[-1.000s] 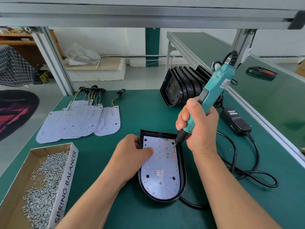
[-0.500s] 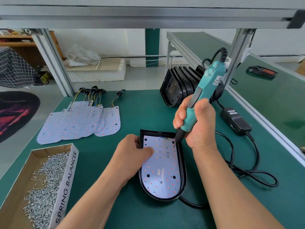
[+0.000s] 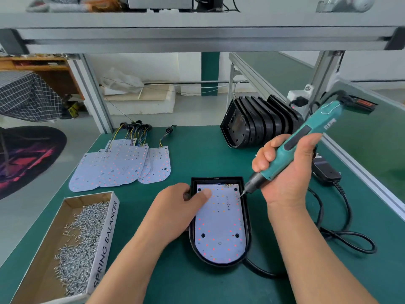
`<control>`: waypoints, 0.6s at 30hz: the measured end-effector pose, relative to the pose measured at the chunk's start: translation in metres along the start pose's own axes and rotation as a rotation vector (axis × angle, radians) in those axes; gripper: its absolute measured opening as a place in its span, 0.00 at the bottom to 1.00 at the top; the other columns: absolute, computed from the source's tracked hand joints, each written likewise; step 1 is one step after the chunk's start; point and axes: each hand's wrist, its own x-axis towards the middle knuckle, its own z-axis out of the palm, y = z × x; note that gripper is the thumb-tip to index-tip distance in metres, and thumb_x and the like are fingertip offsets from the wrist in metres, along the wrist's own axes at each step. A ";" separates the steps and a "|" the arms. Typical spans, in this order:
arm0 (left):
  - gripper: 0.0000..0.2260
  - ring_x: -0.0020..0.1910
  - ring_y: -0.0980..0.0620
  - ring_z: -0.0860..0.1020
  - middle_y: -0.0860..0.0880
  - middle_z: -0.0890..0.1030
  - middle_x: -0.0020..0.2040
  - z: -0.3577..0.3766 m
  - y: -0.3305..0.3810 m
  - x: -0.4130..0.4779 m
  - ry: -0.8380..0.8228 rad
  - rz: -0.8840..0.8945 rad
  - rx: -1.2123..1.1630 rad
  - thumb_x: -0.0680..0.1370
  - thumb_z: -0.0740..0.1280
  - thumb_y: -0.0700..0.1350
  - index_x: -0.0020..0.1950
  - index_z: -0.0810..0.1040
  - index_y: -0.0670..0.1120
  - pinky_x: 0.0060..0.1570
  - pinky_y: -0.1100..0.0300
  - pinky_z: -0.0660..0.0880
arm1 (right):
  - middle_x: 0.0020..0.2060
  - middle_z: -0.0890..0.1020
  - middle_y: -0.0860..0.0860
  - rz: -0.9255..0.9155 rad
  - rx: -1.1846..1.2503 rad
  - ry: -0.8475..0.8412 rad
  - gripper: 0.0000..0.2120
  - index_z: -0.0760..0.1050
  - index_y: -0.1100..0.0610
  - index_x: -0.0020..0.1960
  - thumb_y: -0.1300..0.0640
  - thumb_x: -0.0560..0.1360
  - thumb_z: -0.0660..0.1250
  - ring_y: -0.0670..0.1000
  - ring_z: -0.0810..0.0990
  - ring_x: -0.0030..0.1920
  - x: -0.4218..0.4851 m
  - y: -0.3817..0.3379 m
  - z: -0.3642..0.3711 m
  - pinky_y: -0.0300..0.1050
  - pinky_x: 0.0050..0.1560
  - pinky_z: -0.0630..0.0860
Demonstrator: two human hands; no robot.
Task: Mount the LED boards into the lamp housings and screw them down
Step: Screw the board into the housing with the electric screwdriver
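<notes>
Since the earlier frame the right hand point(image 3: 285, 170) has shifted right and the driver point(image 3: 306, 137) has tilted lower, its rear end leaning further right. All four fingers and the thumb are wrapped tight round the driver's teal grip. The bit tip meets the right edge of the board point(image 3: 219, 227), near its upper right corner. The board lies inside the housing point(image 3: 247, 216), which sits flat on the table point(image 3: 197, 150), centre front. The left hand point(image 3: 175, 207) has not moved: fingers curled on the housing's left wall, thumb flat on the board's upper left. Spare boards point(image 3: 122, 167) lie fanned at left rear. Box point(image 3: 105, 238) of screws point(image 3: 83, 238) at left front. Stacked housings point(image 3: 256, 126) at right rear.
</notes>
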 end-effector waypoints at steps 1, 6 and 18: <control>0.23 0.35 0.47 0.81 0.51 0.80 0.34 -0.005 0.000 -0.002 0.055 0.016 0.044 0.77 0.67 0.69 0.46 0.81 0.48 0.45 0.43 0.85 | 0.30 0.71 0.50 0.017 0.026 0.034 0.33 0.73 0.54 0.41 0.22 0.69 0.65 0.50 0.69 0.27 0.000 0.002 -0.001 0.41 0.31 0.67; 0.13 0.29 0.54 0.80 0.57 0.83 0.34 -0.041 -0.016 -0.012 0.391 0.101 0.182 0.82 0.62 0.58 0.44 0.80 0.54 0.35 0.57 0.77 | 0.32 0.69 0.48 0.040 0.137 0.149 0.31 0.73 0.53 0.42 0.26 0.79 0.53 0.48 0.68 0.29 0.005 0.005 -0.008 0.41 0.31 0.67; 0.09 0.30 0.58 0.80 0.66 0.81 0.31 -0.126 -0.237 0.001 0.467 -0.103 0.650 0.66 0.69 0.57 0.42 0.79 0.73 0.34 0.54 0.81 | 0.34 0.70 0.48 0.035 0.213 0.206 0.29 0.75 0.54 0.43 0.27 0.79 0.60 0.48 0.69 0.31 0.008 0.004 -0.013 0.40 0.32 0.69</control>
